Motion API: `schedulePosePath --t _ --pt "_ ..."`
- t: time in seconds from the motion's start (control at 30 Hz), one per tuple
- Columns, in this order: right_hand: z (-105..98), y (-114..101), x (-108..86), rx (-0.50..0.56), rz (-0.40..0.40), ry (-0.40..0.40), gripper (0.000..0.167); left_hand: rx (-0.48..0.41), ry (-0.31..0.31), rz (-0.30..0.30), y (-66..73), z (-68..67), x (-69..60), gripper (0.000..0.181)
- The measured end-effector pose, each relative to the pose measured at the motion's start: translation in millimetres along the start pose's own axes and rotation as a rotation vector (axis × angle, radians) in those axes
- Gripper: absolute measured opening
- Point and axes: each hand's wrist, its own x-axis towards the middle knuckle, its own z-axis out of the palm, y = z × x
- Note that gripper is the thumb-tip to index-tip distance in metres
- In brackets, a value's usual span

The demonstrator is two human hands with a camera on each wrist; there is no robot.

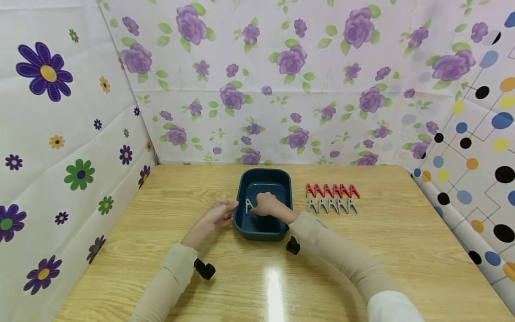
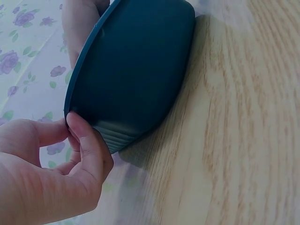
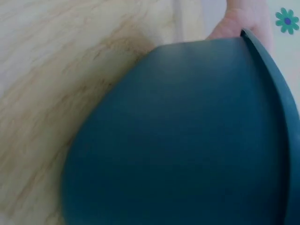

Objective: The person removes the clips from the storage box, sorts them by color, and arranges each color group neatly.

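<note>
A dark blue plastic basin [image 1: 263,236] stands on the table. My left hand [image 1: 219,213] pinches its left rim between thumb and fingers, as the left wrist view shows up close on the basin wall [image 2: 136,61]. Reaching over the right rim, my right hand [image 1: 268,205] is inside the basin with its fingers curled. Its fingertips meet the right side of a grey clothespin [image 1: 247,206] at the basin's left side; the grip itself is partly hidden. In the right wrist view the basin's outer wall [image 3: 178,136] covers the right hand.
Right of the basin, a row of red clothespins [image 1: 331,191] lies behind a row of several grey clothespins [image 1: 332,205]. The wooden table [image 1: 241,286] meets flowered cloth [image 1: 261,89] at the back, with patterned cloths at both sides.
</note>
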Motion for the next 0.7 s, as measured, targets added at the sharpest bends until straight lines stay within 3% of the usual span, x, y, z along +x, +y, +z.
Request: schedulePosePath --t 0.2,0.7 --pt "8 -15 3.7 -0.021 -0.006 0.002 0.030 0.003 0.001 0.002 -1.6 -0.7 -0.4 0.041" --pt "20 -23 7.6 0.019 0.025 0.094 0.035 -0.015 0.005 0.000 -1.3 0.4 -0.1 0.045"
